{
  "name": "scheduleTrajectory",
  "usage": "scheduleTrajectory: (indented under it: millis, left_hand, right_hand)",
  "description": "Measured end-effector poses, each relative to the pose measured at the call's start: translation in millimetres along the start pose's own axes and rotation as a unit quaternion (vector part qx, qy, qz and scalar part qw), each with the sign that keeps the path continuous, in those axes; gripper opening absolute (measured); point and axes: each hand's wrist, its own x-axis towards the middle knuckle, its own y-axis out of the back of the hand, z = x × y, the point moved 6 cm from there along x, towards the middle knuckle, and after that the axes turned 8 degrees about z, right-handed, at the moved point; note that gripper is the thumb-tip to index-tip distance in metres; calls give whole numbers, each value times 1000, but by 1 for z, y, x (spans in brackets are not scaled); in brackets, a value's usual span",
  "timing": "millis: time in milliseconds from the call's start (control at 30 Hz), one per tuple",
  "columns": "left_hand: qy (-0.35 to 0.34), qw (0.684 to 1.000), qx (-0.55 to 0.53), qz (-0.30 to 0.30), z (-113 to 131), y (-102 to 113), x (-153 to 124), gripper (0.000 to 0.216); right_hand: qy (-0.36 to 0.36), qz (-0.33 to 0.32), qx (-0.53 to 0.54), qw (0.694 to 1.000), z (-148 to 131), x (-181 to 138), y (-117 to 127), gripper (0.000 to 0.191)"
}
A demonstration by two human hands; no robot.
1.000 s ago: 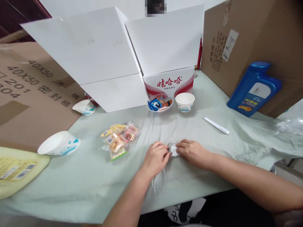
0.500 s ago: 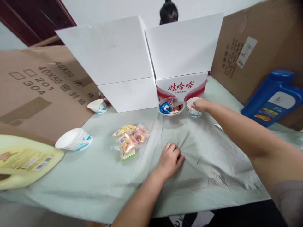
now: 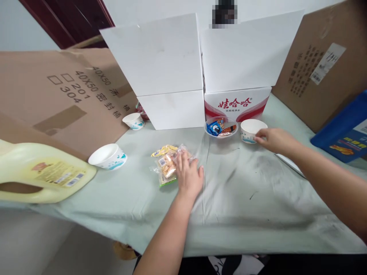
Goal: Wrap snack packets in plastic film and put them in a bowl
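Note:
My left hand [image 3: 187, 175] lies open, fingers spread, over the right side of a small pile of wrapped snacks. Its fingertips touch a clear-and-pink snack packet [image 3: 184, 152], which they partly cover. Beside that lie a clear packet of orange-brown food [image 3: 168, 166] and a yellow packet [image 3: 164, 151]. My right hand [image 3: 268, 139] is at the right front of a white paper bowl [image 3: 250, 134], fingers loosely bent against or close to its outer wall. I see nothing in this hand. The inside of the bowl is mostly hidden.
A clear plastic bowl [image 3: 220, 135] holds several snack packets. Two more paper bowls [image 3: 114, 162] stand at the left. White boxes [image 3: 177, 109] rise at the back, brown cartons [image 3: 94, 88] at the sides. A yellow jug [image 3: 65, 179] and a blue bottle [image 3: 344, 133] stand at opposite edges.
My right hand has come out of the paper bowl to its right front side. My left hand has moved from the bare cloth left and forward onto the snack packets. The view has shifted.

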Motion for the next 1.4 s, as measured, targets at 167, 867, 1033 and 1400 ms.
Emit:
scheduleTrajectory:
  millis: [167,867,1033,1400]
  left_hand:
    - [39,987,130,-84,-10,-20,-2,42]
    - [-148,938,-313,-19,77,-14,-40,17]
    - [122,874,-471,-20,40,-24,-29,21]
    - [-28,985,-164,-40,49,-24,-29,14]
  right_hand:
    - [-73,-72,-35,994,40,-60,-32,44]
    - [-115,-70,-71,988,79,-78,-55,32]
    - [-91,-46,-43,994,78,-74,-56,34]
    - [296,41,163,940,-70,-128,-39,33]
